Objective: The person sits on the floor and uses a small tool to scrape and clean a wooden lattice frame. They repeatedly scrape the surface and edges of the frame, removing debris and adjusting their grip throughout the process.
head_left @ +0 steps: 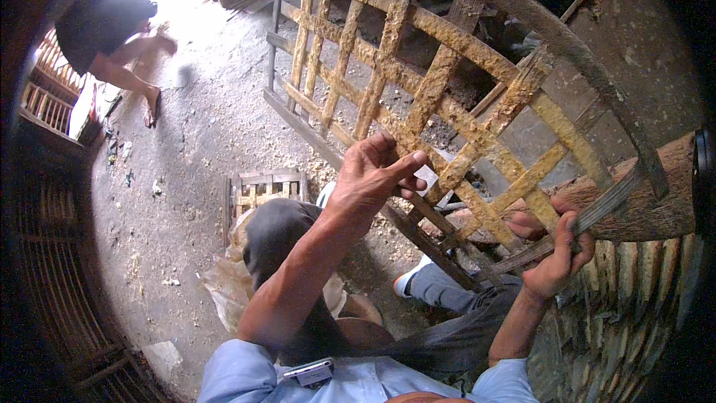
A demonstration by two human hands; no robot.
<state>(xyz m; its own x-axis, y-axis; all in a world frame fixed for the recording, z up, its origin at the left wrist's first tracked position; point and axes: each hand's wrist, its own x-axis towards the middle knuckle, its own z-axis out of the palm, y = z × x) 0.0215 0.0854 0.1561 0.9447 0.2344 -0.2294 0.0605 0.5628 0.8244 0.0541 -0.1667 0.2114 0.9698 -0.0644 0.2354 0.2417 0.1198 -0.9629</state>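
Observation:
A large wooden frame with a woven bamboo-strip lattice (441,78) stands tilted in front of me. Its strips look yellowish and crusted. My right hand (556,257) grips the frame's lower right corner, thumb on the near side and fingers partly behind the strips. My left hand (382,168) is at the lattice's lower left part, thumb and fingers drawn together; whatever lies between them is too small or hidden to name. The frame's lower edge comes down by my legs.
A smaller lattice frame (263,177) lies on the dusty floor beside my left knee, near a crumpled plastic bag (224,292). A thick log (656,190) lies at right, above stacked strips (634,283). Slatted racks (56,254) line the left. Another person (104,26) is at far left.

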